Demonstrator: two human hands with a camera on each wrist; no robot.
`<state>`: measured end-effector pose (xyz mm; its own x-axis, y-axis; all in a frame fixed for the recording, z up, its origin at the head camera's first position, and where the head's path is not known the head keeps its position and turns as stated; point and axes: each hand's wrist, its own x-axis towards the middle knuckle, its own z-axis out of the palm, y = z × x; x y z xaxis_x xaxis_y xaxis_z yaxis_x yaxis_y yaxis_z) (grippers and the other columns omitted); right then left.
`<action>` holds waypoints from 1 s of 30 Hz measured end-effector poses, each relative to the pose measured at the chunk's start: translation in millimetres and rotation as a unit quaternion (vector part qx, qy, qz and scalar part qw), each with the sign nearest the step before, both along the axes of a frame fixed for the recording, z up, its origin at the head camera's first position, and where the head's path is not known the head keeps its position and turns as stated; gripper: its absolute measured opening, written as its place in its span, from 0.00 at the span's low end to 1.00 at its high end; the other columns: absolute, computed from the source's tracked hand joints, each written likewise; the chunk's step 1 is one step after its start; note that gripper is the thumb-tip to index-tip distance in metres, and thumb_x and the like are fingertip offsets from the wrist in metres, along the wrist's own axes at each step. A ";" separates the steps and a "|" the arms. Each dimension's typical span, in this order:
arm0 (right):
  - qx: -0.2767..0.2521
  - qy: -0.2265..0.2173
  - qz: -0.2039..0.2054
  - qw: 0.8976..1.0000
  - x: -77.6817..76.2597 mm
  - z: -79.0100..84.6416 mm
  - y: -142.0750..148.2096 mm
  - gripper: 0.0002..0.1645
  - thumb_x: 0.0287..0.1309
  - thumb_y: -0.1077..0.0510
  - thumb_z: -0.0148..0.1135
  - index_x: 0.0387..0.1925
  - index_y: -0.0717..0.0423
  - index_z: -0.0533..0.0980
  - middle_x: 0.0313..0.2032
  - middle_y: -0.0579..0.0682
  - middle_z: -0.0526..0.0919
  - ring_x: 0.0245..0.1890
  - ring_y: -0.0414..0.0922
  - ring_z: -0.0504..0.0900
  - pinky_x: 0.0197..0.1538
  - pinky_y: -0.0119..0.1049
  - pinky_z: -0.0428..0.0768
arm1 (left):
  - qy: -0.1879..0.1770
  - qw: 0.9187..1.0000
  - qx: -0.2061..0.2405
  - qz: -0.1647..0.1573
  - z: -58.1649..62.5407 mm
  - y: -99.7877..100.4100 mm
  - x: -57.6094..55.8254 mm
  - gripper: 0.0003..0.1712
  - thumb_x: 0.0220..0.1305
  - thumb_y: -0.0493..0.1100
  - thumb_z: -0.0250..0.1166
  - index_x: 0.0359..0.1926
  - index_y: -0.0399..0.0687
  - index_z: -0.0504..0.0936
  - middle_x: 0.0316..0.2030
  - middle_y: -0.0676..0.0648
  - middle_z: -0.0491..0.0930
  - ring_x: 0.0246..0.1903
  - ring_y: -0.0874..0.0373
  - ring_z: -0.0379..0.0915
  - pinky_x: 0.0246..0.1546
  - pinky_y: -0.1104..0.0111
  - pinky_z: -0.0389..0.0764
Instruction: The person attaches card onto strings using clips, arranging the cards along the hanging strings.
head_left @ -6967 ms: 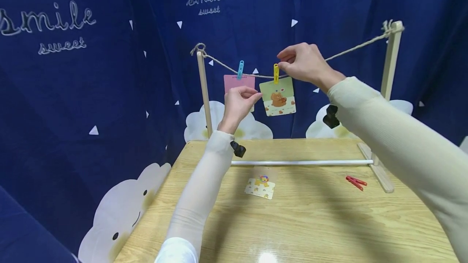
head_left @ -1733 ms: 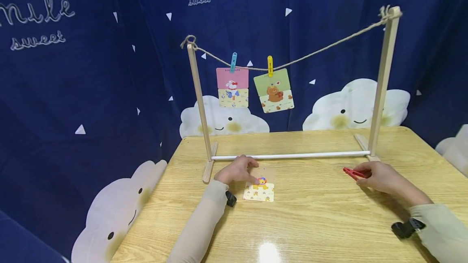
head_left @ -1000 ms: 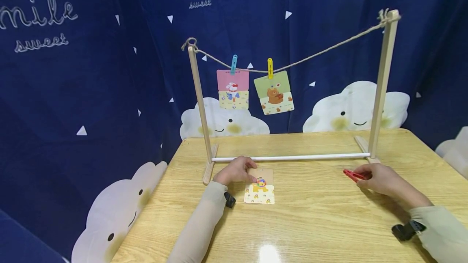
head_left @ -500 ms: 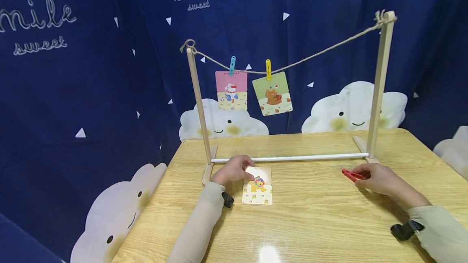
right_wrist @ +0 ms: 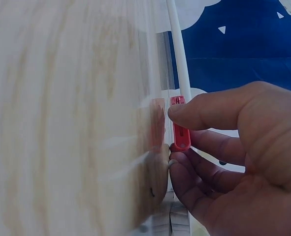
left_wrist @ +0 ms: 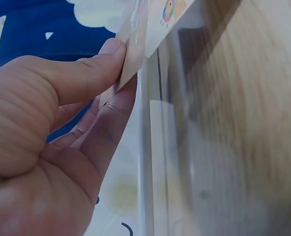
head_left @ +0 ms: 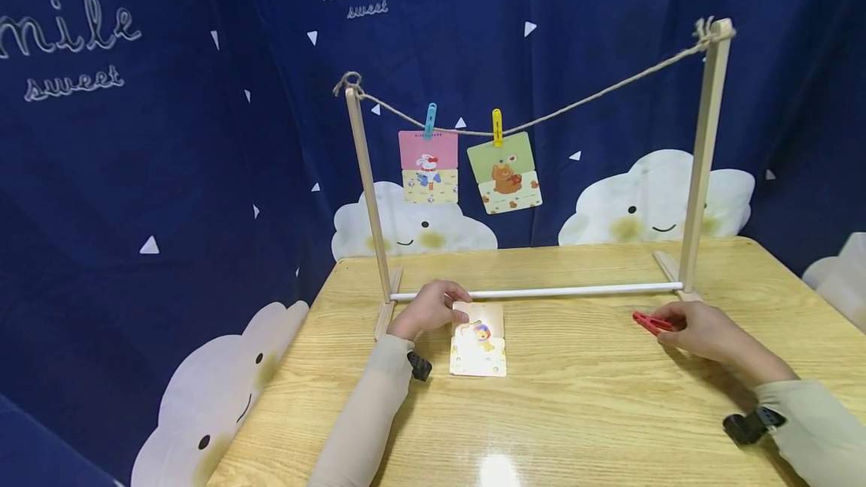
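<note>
My left hand (head_left: pixel 431 308) pinches the upper left edge of a card with a lion picture (head_left: pixel 479 355) between thumb and fingers. The card tilts up from the wooden table, its upper part shining in the light. In the left wrist view the thumb presses the near side of the card (left_wrist: pixel 130 56). Farther right, my right hand (head_left: pixel 704 331) holds a red clothespin (head_left: pixel 653 322) low over the table. The right wrist view shows the thumb on the clothespin (right_wrist: pixel 181 130) and the fingers beneath, with its reflection in the tabletop.
A wooden stand with a left post (head_left: pixel 368 186), a right post (head_left: pixel 706 156) and a white rod (head_left: pixel 575 291) rises behind. From its rope (head_left: pixel 609 91), a blue clothespin (head_left: pixel 430 121) holds a rabbit card (head_left: pixel 429 167) and a yellow clothespin (head_left: pixel 497 128) a bear card (head_left: pixel 505 173).
Both hands have come down from the rope. The right has taken hold of the red clothespin; the left has gripped the lion card and lifted its upper edge. The right hand has lately stayed still.
</note>
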<state>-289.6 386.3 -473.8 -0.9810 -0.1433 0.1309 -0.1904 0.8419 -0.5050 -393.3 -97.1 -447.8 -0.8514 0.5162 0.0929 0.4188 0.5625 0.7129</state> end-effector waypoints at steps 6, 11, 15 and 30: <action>-0.003 -0.003 -0.002 1.000 -0.2 -1.3 0.5 0.21 0.52 0.58 0.76 0.48 0.62 0.83 0.34 0.48 0.85 0.33 0.43 0.77 0.34 0.36 0.72 | 0.011 1.000 -0.006 0.006 3.4 -0.1 0.1 0.16 0.58 0.38 0.79 0.48 0.45 0.88 0.47 0.45 0.84 0.38 0.59 0.79 0.40 0.68 0.80; -0.005 -0.003 -0.003 1.000 0.2 -0.1 0.0 0.22 0.52 0.58 0.76 0.49 0.63 0.83 0.35 0.49 0.85 0.34 0.43 0.77 0.34 0.36 0.72 | 0.004 1.000 0.003 0.008 6.4 -0.8 0.1 0.17 0.58 0.40 0.79 0.48 0.47 0.88 0.47 0.47 0.83 0.40 0.59 0.80 0.39 0.67 0.81; -0.006 -0.003 -0.003 1.000 0.7 1.9 -0.9 0.22 0.52 0.59 0.76 0.49 0.64 0.83 0.35 0.49 0.86 0.34 0.43 0.78 0.34 0.36 0.73 | 0.005 1.000 0.010 0.007 9.3 -1.3 0.2 0.17 0.58 0.40 0.79 0.49 0.47 0.87 0.46 0.47 0.83 0.39 0.58 0.80 0.40 0.66 0.81; -0.003 0.005 -0.003 1.000 1.8 2.9 -2.2 0.21 0.53 0.58 0.75 0.48 0.63 0.83 0.35 0.49 0.86 0.34 0.43 0.78 0.35 0.37 0.73 | 0.014 1.000 0.016 0.010 16.6 -0.7 1.7 0.15 0.61 0.43 0.77 0.49 0.51 0.87 0.44 0.49 0.83 0.36 0.59 0.79 0.39 0.66 0.81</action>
<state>-287.8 384.0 -470.9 -0.9805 -0.1364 0.1418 -0.1903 0.8403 -0.5076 -391.6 -97.8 -431.2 -0.8585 0.4950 0.1337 0.4279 0.5479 0.7188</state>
